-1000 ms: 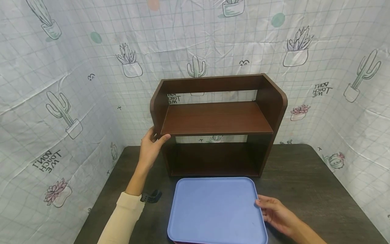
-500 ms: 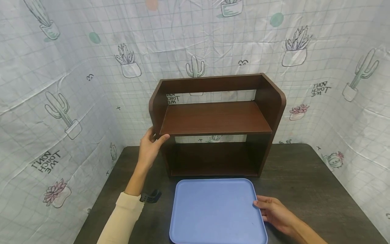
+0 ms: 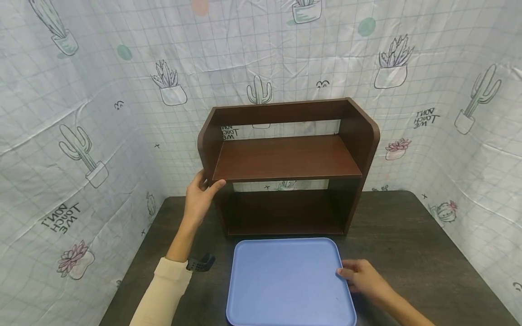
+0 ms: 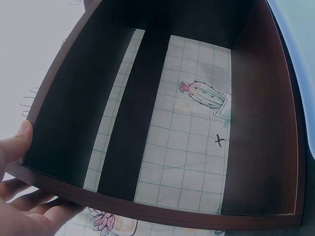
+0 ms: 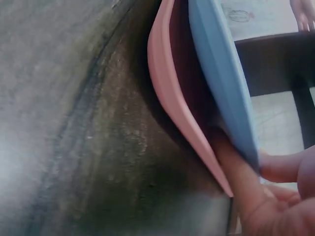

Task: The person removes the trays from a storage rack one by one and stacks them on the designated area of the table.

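Note:
A dark brown two-tier wooden shelf (image 3: 287,156) stands on the table. My left hand (image 3: 199,199) grips its left side panel, thumb on the front edge at the middle board; the left wrist view shows the fingers (image 4: 54,209) around the panel. In front of the shelf is a blue rectangular tray (image 3: 289,285), its near edge cut off by the frame. My right hand (image 3: 364,278) pinches the tray's right rim, thumb on top. Beneath the blue tray, the right wrist view shows a pink tray (image 5: 170,93), with a gap between the two where a finger reaches in.
The dark wooden table (image 3: 412,253) extends to both sides of the shelf. A white grid-patterned cloth (image 3: 102,136) with cactus drawings hangs behind and at both sides. Both tiers of the shelf face me. The blue tray's far edge lies close to the shelf's base.
The view has shifted slightly. A strip of red under the blue tray's near edge, visible a second ago, no longer shows. Both hands keep their holds.

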Available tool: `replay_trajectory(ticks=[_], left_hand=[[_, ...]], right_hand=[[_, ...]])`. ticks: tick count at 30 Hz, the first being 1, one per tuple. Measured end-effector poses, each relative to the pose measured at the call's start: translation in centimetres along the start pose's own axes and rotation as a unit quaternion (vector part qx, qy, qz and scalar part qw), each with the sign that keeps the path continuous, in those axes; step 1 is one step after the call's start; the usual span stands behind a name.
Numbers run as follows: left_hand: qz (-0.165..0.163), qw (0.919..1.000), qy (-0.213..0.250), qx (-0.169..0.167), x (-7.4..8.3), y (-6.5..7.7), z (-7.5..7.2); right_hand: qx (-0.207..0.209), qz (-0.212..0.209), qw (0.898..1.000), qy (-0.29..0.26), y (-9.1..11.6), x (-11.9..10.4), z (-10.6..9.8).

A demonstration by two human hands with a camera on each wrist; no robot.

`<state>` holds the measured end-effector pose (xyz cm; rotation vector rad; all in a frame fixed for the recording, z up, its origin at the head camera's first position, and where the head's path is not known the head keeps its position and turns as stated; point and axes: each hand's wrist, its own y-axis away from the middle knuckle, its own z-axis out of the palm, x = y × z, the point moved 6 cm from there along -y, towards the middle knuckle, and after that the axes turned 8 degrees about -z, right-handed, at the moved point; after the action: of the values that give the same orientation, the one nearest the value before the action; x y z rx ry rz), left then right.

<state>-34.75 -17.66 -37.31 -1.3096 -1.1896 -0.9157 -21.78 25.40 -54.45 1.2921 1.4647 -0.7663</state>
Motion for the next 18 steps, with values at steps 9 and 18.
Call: replay_trajectory(ticks=[9,18], left_hand=[[0.002,1.0000,0.002,-0.005,-0.1,0.1,0.0],[-0.002,1.0000,-0.009,0.003,-0.2,-0.1,-0.1]], right_hand=[[0.111,-0.024,0.968,0.223,0.5,-2.2,-0.1],[0.111,-0.056,0.960,0.251,0.6,-1.9,0.3]])
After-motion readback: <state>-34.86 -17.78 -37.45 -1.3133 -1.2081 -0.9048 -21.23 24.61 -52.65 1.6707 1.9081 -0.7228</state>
